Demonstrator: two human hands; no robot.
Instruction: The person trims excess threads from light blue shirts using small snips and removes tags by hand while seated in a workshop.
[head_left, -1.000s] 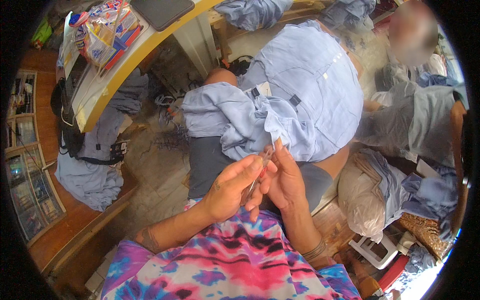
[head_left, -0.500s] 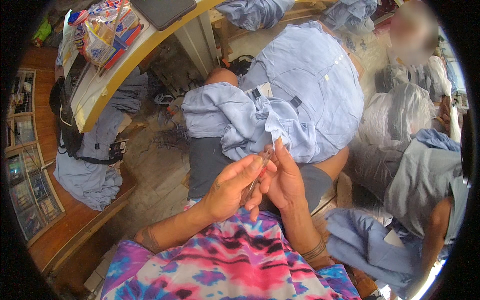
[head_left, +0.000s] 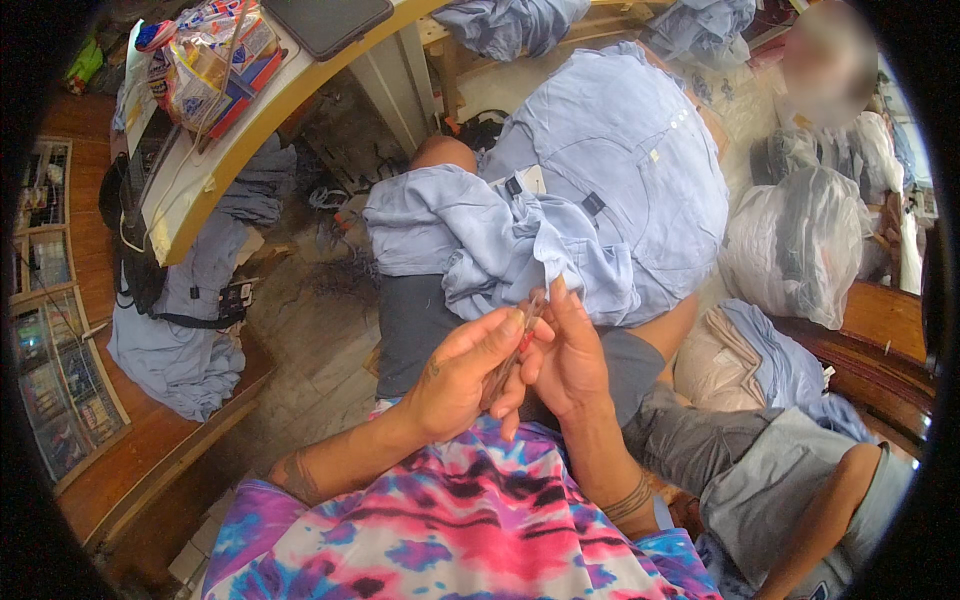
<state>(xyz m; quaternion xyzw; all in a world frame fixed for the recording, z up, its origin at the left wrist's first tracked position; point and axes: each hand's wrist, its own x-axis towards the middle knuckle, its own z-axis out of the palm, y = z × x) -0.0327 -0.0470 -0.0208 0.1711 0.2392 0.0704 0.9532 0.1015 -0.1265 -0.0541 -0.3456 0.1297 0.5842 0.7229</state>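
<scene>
My left hand (head_left: 462, 372) is closed around a slim, partly see-through tool with a red part (head_left: 526, 342); its kind is hard to make out. Close against it, my right hand (head_left: 575, 370) has its palm turned up and its fingers bent. Its fingertips meet at a pointed corner of a crumpled light-blue shirt (head_left: 440, 215) and seem to pinch it. That shirt lies across my lap, with a dark label and a white tag showing. Beyond it spreads a big mound of light-blue garments (head_left: 620, 160) with small white buttons.
A curved table edge (head_left: 300, 85) at upper left bears a colourful plastic packet (head_left: 200, 80) and a dark flat object (head_left: 330, 22). More blue cloth (head_left: 180, 350) lies below on the left. On the right are a plastic-wrapped bundle (head_left: 800, 245) and a person in a grey shirt (head_left: 770, 475), bending close.
The person on the right has moved lower and nearer to me, uncovering the wrapped bundle and folded cloth behind. My hands and the shirt have barely moved.
</scene>
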